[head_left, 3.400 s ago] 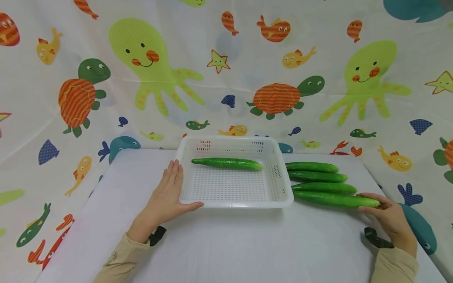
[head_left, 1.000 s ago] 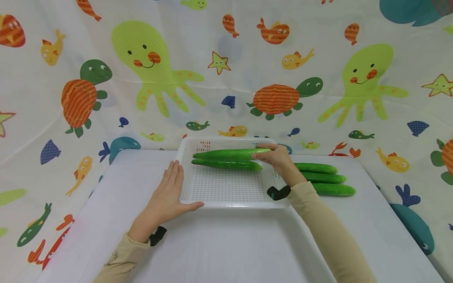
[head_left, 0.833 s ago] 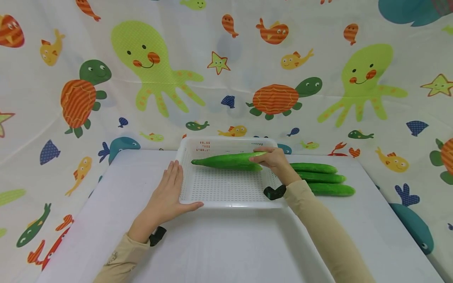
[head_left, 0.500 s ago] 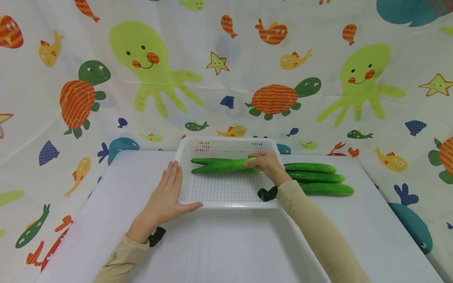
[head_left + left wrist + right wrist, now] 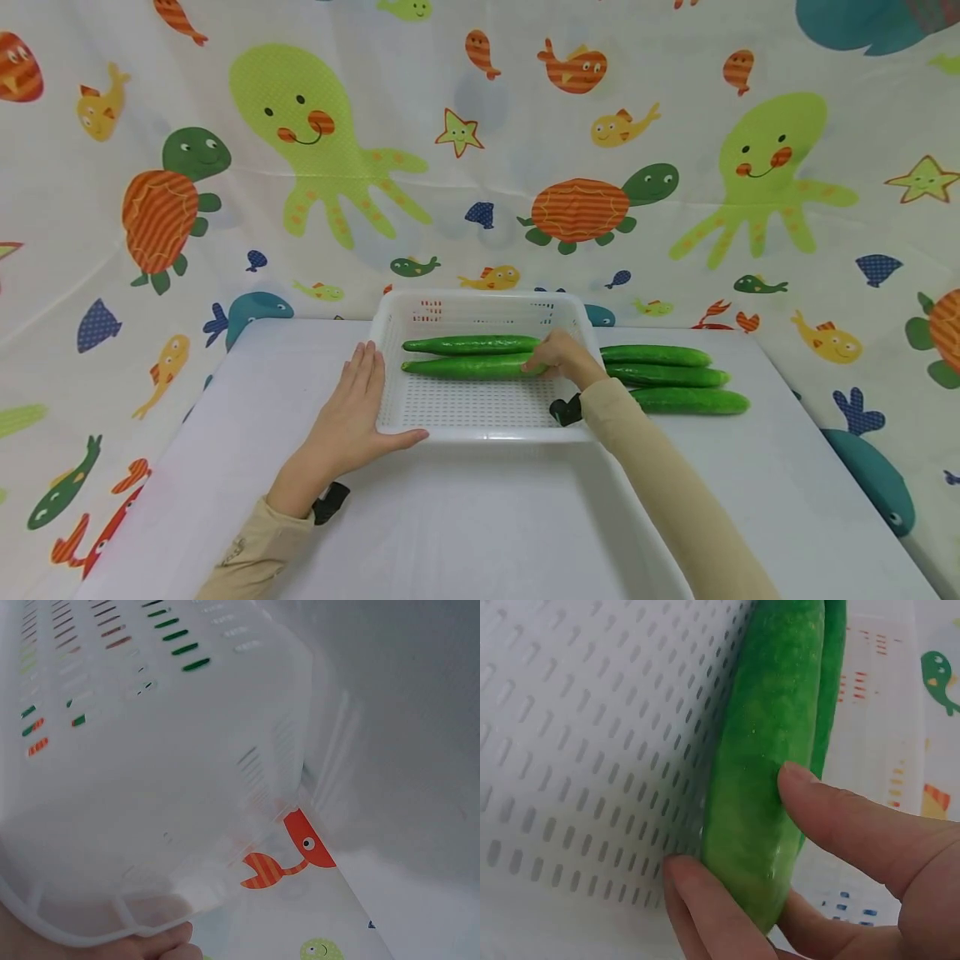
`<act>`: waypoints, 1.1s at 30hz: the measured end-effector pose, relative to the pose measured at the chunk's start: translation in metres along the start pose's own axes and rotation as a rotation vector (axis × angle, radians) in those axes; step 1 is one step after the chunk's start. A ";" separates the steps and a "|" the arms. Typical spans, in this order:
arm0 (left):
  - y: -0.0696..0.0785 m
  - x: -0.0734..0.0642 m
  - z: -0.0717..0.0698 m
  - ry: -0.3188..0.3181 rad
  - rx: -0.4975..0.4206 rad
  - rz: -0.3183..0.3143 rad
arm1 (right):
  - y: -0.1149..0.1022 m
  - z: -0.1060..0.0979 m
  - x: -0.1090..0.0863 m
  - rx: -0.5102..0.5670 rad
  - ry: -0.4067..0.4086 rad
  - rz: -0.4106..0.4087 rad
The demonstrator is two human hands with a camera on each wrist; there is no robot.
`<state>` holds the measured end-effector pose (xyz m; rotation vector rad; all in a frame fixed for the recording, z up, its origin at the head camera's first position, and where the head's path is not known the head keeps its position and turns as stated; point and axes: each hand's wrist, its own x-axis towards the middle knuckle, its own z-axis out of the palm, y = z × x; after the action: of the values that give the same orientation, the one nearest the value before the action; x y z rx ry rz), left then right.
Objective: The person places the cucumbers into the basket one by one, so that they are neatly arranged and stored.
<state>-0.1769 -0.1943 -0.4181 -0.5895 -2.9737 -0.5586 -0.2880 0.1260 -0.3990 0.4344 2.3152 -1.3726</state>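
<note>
— With the right hand (image 5: pixel 564 358), gripping what?
— Pinching the nearer cucumber (image 5: pixel 467 367) close to its paler end, with thumb and fingers on opposite sides.
— Lying where?
— Inside the white perforated basket (image 5: pixel 483 410), just beside the farther cucumber (image 5: pixel 467 344) and roughly parallel to it.
— And with the left hand (image 5: pixel 351 417)?
— Touching the basket's left side, with fingers straight and together, and with thumb stretched out along the front corner.
— Seeing anything else?
— Seeing three more cucumbers (image 5: pixel 671 375) side by side on the white-covered table (image 5: pixel 480 525), just right of the basket.
</note>
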 end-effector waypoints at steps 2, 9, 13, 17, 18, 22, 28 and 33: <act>0.000 0.000 0.000 0.002 -0.004 0.000 | -0.001 0.000 -0.001 -0.006 -0.005 -0.003; -0.001 0.000 0.001 0.010 -0.006 0.002 | -0.008 -0.014 -0.016 -0.078 -0.110 -0.048; -0.001 -0.001 0.001 0.009 -0.004 -0.001 | -0.017 -0.029 -0.030 -0.108 -0.157 -0.110; -0.001 -0.001 0.000 0.000 -0.006 -0.005 | -0.023 -0.048 -0.047 -0.077 -0.192 -0.202; -0.001 -0.001 0.000 -0.001 -0.004 -0.004 | -0.024 -0.053 -0.052 -0.068 -0.196 -0.233; 0.001 0.000 -0.001 -0.003 -0.006 -0.004 | -0.016 -0.073 -0.067 -0.013 -0.181 -0.393; 0.002 -0.001 -0.001 -0.005 -0.005 -0.001 | 0.003 -0.099 -0.092 0.101 -0.045 -0.639; 0.001 -0.001 -0.001 -0.009 -0.006 -0.003 | 0.023 -0.120 -0.111 0.204 0.121 -0.765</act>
<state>-0.1755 -0.1942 -0.4167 -0.5895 -2.9826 -0.5663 -0.2045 0.2364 -0.3097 -0.3793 2.5666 -1.9709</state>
